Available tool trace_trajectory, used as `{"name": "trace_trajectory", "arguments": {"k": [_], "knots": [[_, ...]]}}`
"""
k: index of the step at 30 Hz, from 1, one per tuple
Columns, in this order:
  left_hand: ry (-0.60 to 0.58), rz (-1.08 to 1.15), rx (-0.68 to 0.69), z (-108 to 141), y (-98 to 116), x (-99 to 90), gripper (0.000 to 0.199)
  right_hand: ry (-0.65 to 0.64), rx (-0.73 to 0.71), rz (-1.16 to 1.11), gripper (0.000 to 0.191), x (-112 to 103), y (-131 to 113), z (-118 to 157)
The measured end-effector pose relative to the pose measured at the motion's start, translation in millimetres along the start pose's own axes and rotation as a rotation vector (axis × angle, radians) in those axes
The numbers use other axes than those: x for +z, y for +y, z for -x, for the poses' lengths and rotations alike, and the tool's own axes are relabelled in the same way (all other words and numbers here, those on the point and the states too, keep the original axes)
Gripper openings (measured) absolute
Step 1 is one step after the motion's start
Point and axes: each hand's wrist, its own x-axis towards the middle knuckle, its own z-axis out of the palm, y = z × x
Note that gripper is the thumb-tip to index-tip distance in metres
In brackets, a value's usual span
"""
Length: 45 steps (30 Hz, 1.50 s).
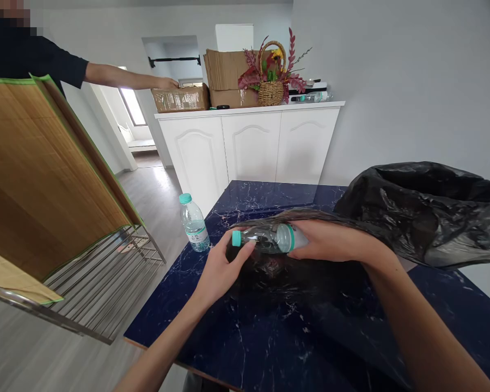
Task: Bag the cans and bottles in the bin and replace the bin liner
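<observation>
A clear plastic water bottle (265,239) with a teal cap lies sideways between my hands, cap to the left. My left hand (224,265) is closed at the cap end, thumb on the bottle; its other fingers are partly hidden behind it. Around the label and base end my right hand (324,239) is wrapped, its fingers mostly out of sight. A black plastic bag (392,218) spreads from the right to just behind and under the bottle. Left of my left hand, a second water bottle (195,226) stands upright near the edge of the dark blue marbled table (269,337).
A metal rack (102,288) draped with a bamboo mat (53,174) stands left of the table. Behind is a white cabinet (249,141) bearing cardboard boxes and a flower basket (271,93). Another person's hand (167,83) rests on a taped box (182,99).
</observation>
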Motion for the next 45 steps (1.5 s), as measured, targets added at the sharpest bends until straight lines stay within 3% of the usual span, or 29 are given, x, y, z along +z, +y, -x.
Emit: {"name": "trace_trajectory", "arguments": {"k": [3,7,13,17,23,28,37,45], "knots": [[0.069,0.215,-0.007,2.5,3.5,-3.5,0.042,-0.068,-0.008,-0.105,0.076,-3.5,-9.2,-1.7],[0.232,0.417,0.062,7.4,12.4,-20.4,0.041,-0.047,-0.024,-0.156,0.09,-1.4,-7.1,-3.8],[0.544,0.397,0.196,14.3,36.7,-79.1,0.028,-0.002,0.034,-0.068,0.059,4.4,-1.6,-7.7],[0.658,0.24,0.221,17.6,30.9,-113.0,0.028,-0.024,0.062,-0.064,0.035,12.8,1.2,-12.9],[0.635,0.015,0.097,12.8,-10.4,-127.4,0.035,-0.251,0.159,-0.099,0.027,39.0,18.2,-24.4],[0.628,-0.021,0.044,2.1,-34.2,-127.2,0.04,-0.314,0.202,-0.07,0.034,52.9,27.7,-29.0],[0.622,-0.051,-0.008,-10.7,-51.6,-124.9,0.045,-0.403,0.221,-0.015,0.05,45.7,24.6,-24.1],[0.6,-0.123,-0.019,-16.0,-58.8,-126.7,0.051,-0.482,0.182,0.057,0.06,53.9,17.3,-30.9]]}}
